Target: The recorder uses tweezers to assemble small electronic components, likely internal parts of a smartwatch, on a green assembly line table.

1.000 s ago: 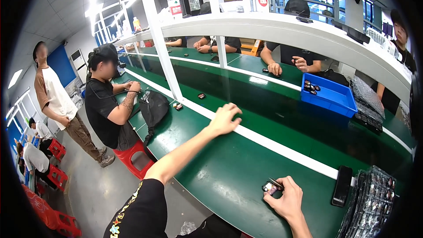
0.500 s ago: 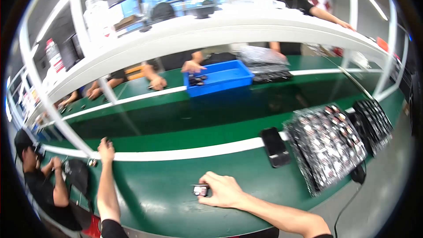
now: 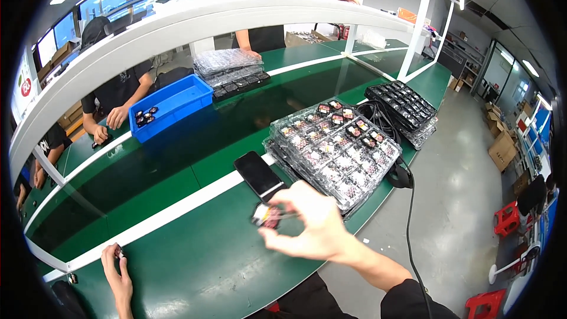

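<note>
My right hand [image 3: 313, 224] pinches a small black part with a pale and reddish face [image 3: 266, 215] between thumb and fingers. It is held above the bench, just in front of a black smartphone [image 3: 260, 176], and is slightly blurred. Right of the phone lies a stack of clear plastic trays [image 3: 331, 168] whose pockets hold small parts, some black at the far side. Over at the lower left, my left hand [image 3: 118, 277] curls at the bench's white strip around a small dark piece [image 3: 120, 252], mostly hidden by the fingers.
A black tray stack [image 3: 401, 103] and a cable [image 3: 411, 224] are beyond the clear trays. Across the green bench [image 3: 195, 272] stands a blue bin [image 3: 171, 106] with a few black parts. A white shelf [image 3: 177, 29] spans above. Other people work opposite.
My view has turned right. My right hand has lifted the small part off the bench and carried it rightward to near the phone and trays. My left hand stays by the white strip.
</note>
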`<state>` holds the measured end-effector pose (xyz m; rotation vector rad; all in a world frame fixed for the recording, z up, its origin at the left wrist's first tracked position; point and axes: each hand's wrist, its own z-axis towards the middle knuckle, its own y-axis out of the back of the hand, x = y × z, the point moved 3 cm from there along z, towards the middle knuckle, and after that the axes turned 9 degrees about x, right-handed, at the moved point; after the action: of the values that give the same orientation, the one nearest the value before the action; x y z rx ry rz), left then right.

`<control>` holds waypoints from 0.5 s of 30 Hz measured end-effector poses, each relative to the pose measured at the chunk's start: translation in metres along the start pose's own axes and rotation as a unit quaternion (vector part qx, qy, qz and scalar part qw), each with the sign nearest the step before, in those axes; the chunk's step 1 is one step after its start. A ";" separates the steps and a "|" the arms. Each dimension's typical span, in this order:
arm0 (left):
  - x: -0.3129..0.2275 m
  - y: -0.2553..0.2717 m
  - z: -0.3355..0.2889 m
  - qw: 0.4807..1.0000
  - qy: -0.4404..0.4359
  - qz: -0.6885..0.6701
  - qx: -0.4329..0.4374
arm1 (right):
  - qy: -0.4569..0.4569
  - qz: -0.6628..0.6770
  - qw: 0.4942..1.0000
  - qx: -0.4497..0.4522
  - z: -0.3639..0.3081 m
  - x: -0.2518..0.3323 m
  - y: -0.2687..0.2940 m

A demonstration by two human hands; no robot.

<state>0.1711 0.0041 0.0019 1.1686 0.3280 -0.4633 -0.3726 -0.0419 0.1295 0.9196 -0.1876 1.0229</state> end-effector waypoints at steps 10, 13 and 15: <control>-0.109 -0.039 -0.002 0.986 -0.070 0.002 0.150 | -0.336 -0.237 0.879 -0.242 -0.068 -0.174 0.201; -0.121 -0.046 0.002 0.990 -0.060 -0.051 0.116 | -0.360 -0.256 0.876 -0.195 -0.074 -0.194 0.196; -0.115 -0.047 0.004 0.989 -0.072 -0.031 0.126 | -0.362 -0.277 0.869 -0.191 -0.079 -0.197 0.196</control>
<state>0.0479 0.0057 0.0204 1.3648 0.1838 -0.6543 -0.6562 -0.0737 0.0866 0.8775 -0.6871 0.0573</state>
